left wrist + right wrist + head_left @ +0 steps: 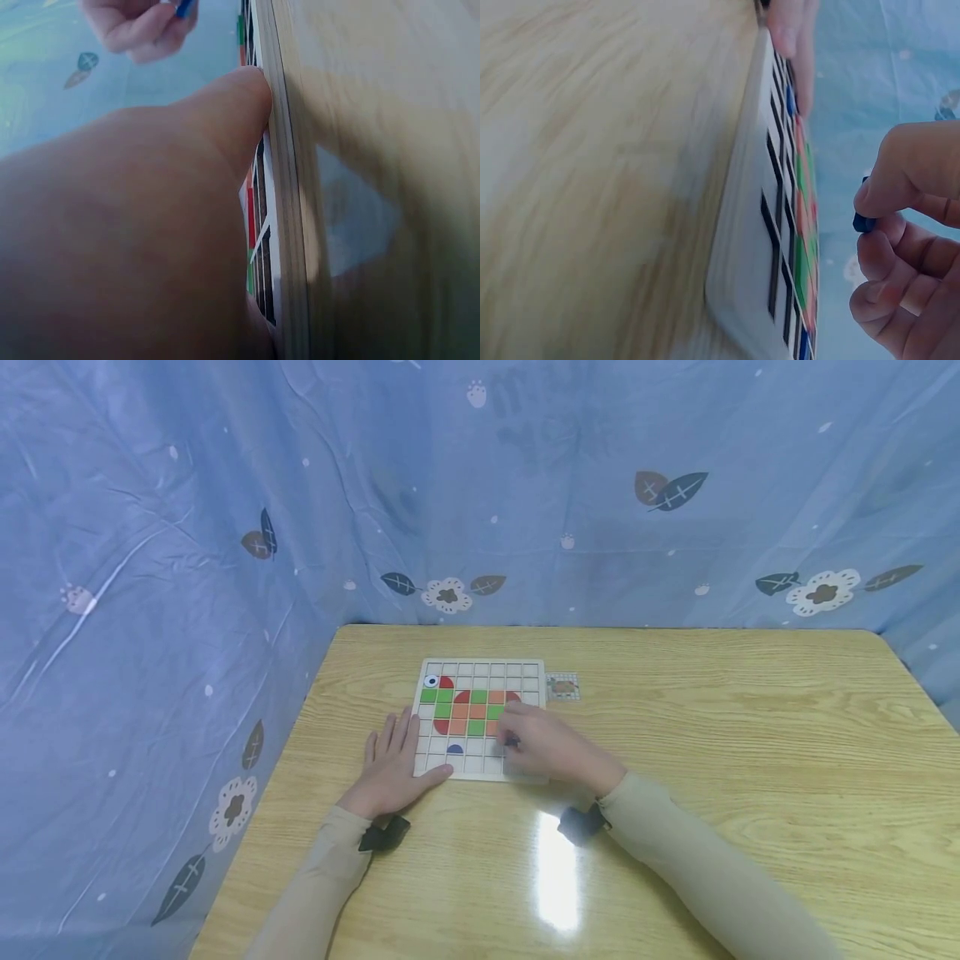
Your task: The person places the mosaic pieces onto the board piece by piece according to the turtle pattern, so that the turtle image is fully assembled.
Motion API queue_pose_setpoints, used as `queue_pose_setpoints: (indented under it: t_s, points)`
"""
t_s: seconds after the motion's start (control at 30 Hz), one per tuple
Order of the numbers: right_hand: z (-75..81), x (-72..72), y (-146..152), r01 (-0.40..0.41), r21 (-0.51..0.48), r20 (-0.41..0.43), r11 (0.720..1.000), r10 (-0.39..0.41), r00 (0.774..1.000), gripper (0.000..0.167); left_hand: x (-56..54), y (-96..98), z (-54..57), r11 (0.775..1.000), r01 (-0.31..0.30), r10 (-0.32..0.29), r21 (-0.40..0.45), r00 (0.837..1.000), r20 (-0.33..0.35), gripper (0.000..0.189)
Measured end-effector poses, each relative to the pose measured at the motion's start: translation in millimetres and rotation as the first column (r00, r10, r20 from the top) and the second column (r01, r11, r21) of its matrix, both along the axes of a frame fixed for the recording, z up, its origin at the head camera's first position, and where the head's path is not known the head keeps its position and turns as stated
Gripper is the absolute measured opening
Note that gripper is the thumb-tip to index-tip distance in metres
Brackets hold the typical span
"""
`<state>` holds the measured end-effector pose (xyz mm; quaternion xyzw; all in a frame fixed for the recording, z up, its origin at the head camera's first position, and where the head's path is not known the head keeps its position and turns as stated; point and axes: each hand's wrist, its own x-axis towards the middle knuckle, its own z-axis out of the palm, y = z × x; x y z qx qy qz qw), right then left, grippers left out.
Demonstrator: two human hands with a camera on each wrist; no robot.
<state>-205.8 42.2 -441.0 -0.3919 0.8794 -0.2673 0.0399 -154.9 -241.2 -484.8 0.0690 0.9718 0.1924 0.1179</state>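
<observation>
A white grid board [480, 767] lies on the table, bearing a patch of red, green and orange tiles [477, 712]. An eye tile [431, 681] is at its upper left, and a blue half-round tile [454, 749] sits in a lower cell. My left hand [392, 770] rests with straight fingers along the board's left side, its thumb on the front edge. Over the board's right part, my right hand [551, 745] pinches a small blue tile [863, 217] between thumb and fingertip. That hand hides some right-hand cells in the head view.
A small picture card [564, 687] lies by the board's right edge. The wooden table [735, 735] extends to the right, with a bright glare patch in front of the board. Blue patterned cloth [525, 527] hangs behind and at the left.
</observation>
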Motion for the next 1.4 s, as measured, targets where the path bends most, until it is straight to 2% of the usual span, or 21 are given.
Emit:
queue_pose_setpoints:
  t_s: [0.23, 0.37, 0.7, 1.03, 1.4]
  points:
    - [-9.0, -4.8, -20, 0.007, 0.028, 0.082, 1.000, -0.009, 0.997, 0.015, -0.2, -0.4, -0.5, 1.000, 0.002, -0.002, -0.006, 1.000, -0.003, 0.112]
    - [-13.8, -5.8, -26, 0.015, 0.040, 0.094, 0.999, -0.019, 0.995, 0.017, -0.1, -0.4, 0.1, 1.000, 0.000, 0.000, -0.008, 1.000, 0.004, 0.112]
    - [-19.2, -5.5, -30, 0.016, 0.052, 0.075, 0.998, -0.020, 0.997, 0.019, -0.5, -0.4, -0.1, 1.000, 0.003, -0.003, -0.011, 1.000, -0.003, 0.112]
    - [-17.4, -2.7, -31, 0.018, 0.049, 0.087, 0.999, -0.022, 0.996, 0.020, -0.7, -0.5, -2.5, 1.000, 0.001, -0.001, -0.008, 1.000, 0.000, 0.113]
    - [-18.7, -2.7, -31, 0.005, 0.046, 0.010, 0.999, -0.005, 1.000, 0.020, -0.7, -0.5, 0.1, 1.000, 0.004, -0.004, -0.023, 1.000, 0.004, 0.111]
